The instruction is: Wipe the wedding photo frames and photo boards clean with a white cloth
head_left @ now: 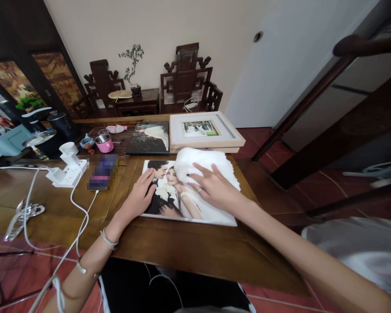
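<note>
So there's one big photo print [179, 202] of a couple lying flat on the wooden counter [198, 248], right in front of the person. Right hand [215, 187] has its grip spread over one white cloth [193, 156], pressing it onto the print's upper right. Left hand [140, 193] lies loosely flat on the left edge, thumb apart, pinching nothing. Behind: one dark picture [146, 141] with what might be lettering up top, too small to read, and one pale framed photo [200, 128] just beside it. Off left: one phone [102, 174] with a pixelated screen, one power strip [67, 177] with two plugs in, one pink mug [104, 144], one clear hair clip [21, 219]. Two carved chairs [185, 69] by the wall.
</note>
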`<action>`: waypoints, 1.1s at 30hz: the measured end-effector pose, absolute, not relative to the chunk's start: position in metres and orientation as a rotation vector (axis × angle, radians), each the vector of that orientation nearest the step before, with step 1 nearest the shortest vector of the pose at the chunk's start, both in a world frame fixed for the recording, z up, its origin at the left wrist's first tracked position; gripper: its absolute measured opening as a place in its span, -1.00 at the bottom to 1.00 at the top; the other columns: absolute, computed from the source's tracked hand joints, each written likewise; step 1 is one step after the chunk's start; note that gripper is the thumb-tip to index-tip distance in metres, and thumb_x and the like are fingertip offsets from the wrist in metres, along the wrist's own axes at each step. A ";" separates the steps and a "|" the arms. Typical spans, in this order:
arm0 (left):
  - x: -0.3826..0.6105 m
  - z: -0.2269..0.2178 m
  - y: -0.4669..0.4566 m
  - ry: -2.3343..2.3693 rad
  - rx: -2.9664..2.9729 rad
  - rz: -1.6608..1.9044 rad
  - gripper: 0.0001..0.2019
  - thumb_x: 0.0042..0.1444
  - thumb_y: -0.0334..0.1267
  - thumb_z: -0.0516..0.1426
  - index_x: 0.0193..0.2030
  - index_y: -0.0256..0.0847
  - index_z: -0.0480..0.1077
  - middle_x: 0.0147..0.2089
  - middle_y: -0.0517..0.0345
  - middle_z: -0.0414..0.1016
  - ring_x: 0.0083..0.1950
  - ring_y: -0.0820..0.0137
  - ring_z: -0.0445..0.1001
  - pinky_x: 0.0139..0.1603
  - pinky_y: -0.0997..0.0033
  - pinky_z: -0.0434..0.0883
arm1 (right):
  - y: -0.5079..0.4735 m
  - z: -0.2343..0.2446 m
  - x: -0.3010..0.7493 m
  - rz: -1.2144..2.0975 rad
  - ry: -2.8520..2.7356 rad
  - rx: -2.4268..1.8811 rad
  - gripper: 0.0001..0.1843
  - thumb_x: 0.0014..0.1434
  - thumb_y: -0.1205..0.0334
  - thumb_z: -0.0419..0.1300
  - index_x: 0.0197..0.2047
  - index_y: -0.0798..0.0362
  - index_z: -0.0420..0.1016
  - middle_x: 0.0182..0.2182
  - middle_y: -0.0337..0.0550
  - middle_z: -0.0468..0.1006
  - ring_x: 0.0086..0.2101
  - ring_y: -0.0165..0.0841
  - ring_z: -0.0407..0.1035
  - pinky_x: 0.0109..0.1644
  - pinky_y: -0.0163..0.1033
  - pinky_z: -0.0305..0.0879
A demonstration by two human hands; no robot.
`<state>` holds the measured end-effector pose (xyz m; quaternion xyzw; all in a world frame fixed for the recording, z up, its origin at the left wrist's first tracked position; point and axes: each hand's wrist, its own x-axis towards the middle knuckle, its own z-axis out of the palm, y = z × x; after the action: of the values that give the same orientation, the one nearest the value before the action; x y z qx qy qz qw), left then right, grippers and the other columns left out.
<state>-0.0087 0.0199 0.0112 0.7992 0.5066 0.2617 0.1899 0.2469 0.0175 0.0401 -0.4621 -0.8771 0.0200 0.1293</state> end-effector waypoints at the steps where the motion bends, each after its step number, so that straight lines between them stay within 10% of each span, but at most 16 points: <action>1: -0.008 0.012 0.020 1.424 2.237 0.742 -0.53 0.29 -0.19 -0.10 0.31 -0.24 0.14 0.39 -0.04 0.08 0.42 0.26 0.00 0.40 0.07 0.01 | 0.020 0.041 0.240 0.048 -2.543 -1.384 -0.65 0.25 0.36 -0.05 0.02 0.21 0.44 0.08 0.28 0.42 0.25 0.03 0.02 0.17 0.41 -0.01; 14: -0.007 0.025 0.013 1.341 1.971 1.144 -0.50 0.33 -0.09 -0.19 0.22 -0.33 0.26 0.29 -0.05 0.28 0.32 0.31 0.21 0.37 0.22 0.11 | -0.050 0.045 0.210 0.414 -2.805 -0.538 -0.67 0.14 0.34 0.10 -0.02 0.00 0.47 0.26 -0.06 0.24 0.30 -0.09 -0.12 0.30 0.32 -0.30; 33: -0.009 0.011 0.019 1.361 2.331 0.899 -0.62 0.26 -0.23 -0.02 0.16 -0.29 0.34 0.29 -0.12 0.27 0.34 0.21 0.19 0.34 0.04 0.16 | 0.056 0.058 0.187 0.536 -2.339 -1.123 -0.64 0.36 0.18 -0.15 -0.17 0.03 0.46 -0.21 -0.15 0.62 -0.15 -0.19 0.46 0.22 0.09 -0.01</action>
<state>-0.0086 0.0186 0.0113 0.8102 0.4732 0.3126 0.1479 0.1872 0.0560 0.0580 -0.4110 -0.8563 0.1961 0.2437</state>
